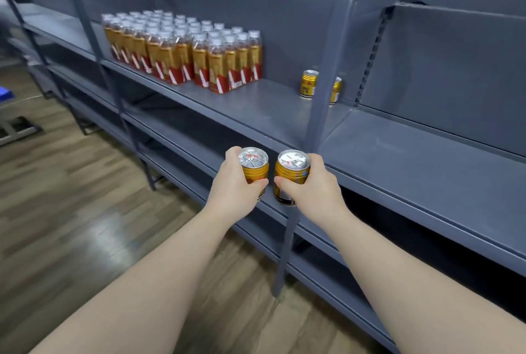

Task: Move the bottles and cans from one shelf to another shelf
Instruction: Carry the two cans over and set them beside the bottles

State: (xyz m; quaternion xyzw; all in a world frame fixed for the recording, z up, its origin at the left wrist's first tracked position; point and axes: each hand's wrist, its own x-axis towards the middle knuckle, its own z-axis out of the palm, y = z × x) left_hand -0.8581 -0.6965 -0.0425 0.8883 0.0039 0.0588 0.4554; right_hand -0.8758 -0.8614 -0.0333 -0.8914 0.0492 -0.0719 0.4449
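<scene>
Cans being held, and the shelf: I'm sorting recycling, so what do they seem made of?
Left can and right can: metal, probably aluminium, judging by shiny silver pull-tab lids and glossy gold printed walls. Shelf: likely painted steel, matte grey with folded edges and slotted uprights.

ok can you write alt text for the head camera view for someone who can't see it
A person's left hand and right hand each grip a small gold metal can, left can and right can, before grey metal shelving. On the shelf stand rows of gold-labelled clear plastic bottles and two more gold cans.
</scene>
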